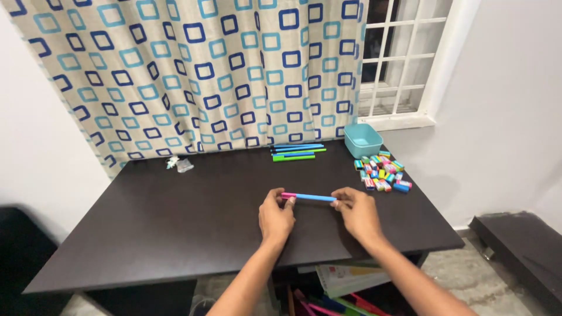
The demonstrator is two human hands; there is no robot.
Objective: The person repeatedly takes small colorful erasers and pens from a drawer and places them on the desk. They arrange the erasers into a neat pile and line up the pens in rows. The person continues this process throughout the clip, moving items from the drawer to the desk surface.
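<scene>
Above the dark counter (175, 234), the left hand (276, 217) pinched the pink cap end and the right hand (357, 212) the blue barrel of a pen (309, 197), cap seemingly on. Beyond lay more pens (295, 151), scattered erasers (381, 171) and an empty teal tub (362, 140)

Dark table (175, 234): pens (295, 152), tub (363, 140), erasers (381, 171).

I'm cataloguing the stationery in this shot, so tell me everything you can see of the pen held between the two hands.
The pen is slim and straight, with a light blue barrel and a pink end on the left. It looks like plastic. It lies almost level, just above the dark table, near the middle. The left hand pinches the pink end; the right hand pinches the blue end. Nothing else touches it.
</scene>
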